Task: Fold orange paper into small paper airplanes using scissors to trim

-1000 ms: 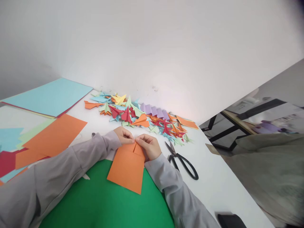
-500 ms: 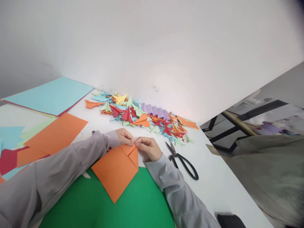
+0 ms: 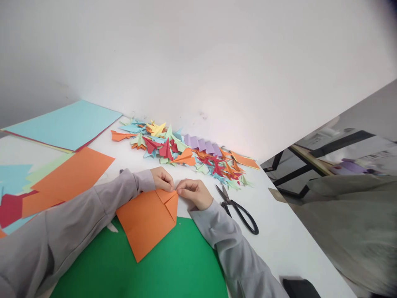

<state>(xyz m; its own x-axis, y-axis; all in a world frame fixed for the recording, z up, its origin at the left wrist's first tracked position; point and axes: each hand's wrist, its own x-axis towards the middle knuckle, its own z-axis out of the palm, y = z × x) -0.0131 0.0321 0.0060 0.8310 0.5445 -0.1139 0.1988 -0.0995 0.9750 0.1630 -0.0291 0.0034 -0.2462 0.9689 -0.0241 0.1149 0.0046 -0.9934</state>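
An orange sheet of paper lies turned at a slant over the front of the white table, partly above a large green sheet. Two of its corners are folded inward, making flaps that meet near its upper right end. My left hand pinches the folded edge at the top. On the pointed tip, the thumb and forefinger of my right hand are pressed together. Black-handled scissors lie part open to the right of my right hand.
Behind my hands, a heap of small folded paper planes in several colours lies along the wall. Large light blue sheets and loose orange paper are at the left. A black object sits at the front right.
The orange paper has turned clockwise, its lower end swinging left and its folded tip pointing to the upper right. Both hands have stayed at the folded end.
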